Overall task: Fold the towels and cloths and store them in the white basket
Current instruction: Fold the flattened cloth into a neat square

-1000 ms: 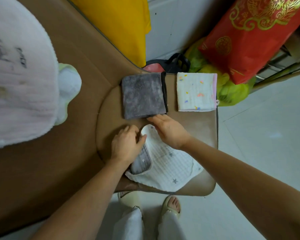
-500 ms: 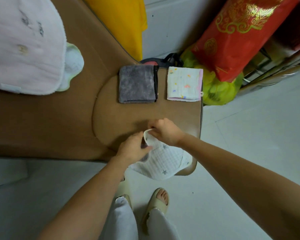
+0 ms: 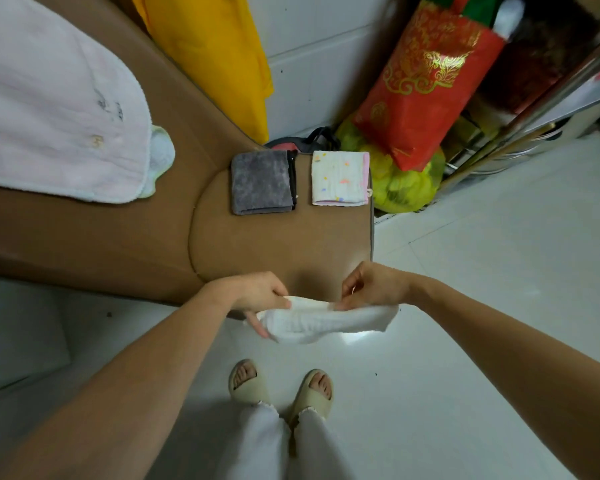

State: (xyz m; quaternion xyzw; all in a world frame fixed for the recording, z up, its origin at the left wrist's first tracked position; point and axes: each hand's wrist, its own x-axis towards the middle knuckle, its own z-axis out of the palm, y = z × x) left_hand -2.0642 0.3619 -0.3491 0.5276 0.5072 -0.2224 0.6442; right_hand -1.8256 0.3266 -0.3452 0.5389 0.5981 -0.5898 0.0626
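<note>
A white muslin cloth (image 3: 326, 322) hangs in the air just off the front edge of the brown padded seat (image 3: 278, 244). My left hand (image 3: 260, 294) grips its left end, and my right hand (image 3: 371, 285) pinches its top edge toward the right. Folded on the far part of the seat lie a grey towel (image 3: 261, 181) and a white cloth with coloured specks (image 3: 339, 178). A large pale pink towel (image 3: 52, 109) lies spread on the brown surface at the left. No white basket shows in view.
A yellow cloth (image 3: 215, 53) hangs at the back. A red bag with gold print (image 3: 426, 84) and a yellow-green bag (image 3: 402, 181) stand against the wall beyond the seat. White tiled floor (image 3: 499, 271) lies to the right. My feet in sandals (image 3: 281, 386) stand below the cloth.
Both hands lifted the white cloth off the seat and drew it toward me, spreading it sideways between them. The view pulled back from the seat.
</note>
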